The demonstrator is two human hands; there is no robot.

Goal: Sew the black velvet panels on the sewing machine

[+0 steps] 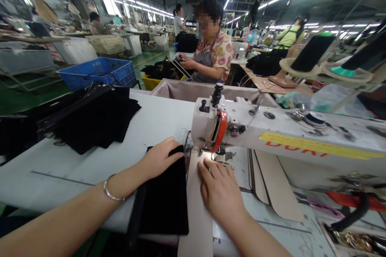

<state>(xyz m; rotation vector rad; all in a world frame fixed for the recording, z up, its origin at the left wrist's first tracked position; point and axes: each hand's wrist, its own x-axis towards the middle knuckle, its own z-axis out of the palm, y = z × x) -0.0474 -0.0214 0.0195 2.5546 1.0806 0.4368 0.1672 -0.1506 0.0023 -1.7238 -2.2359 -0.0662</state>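
Using the machine's point(250, 128) foot point(213, 156) as clock centre: the black stack point(90, 122) sits around half past nine, out of the way, so I'd leave it. The left forearm point(75, 209) comes in from 8-ish, bracelet point(105, 189) on the wrist. The left hand point(163, 156) lies back-up at 9, thumb and fingers parted over the top end of the black piece point(165, 200); can't tell if any tips curl underneath. I'd keep it light, just enough to stop creep. The strip point(196, 217) runs from the foot toward half past six, right beside the black piece; can't tell if the edges overlap. Best kept flat and straight, no tugging. The right hand point(221, 188) is about half past five, forearm from 5, fingers slightly spread on the strip, not pinching. Tips are awfully near the foot, so I'd ease them back. Beige pieces point(280, 188) at 4, fine there.
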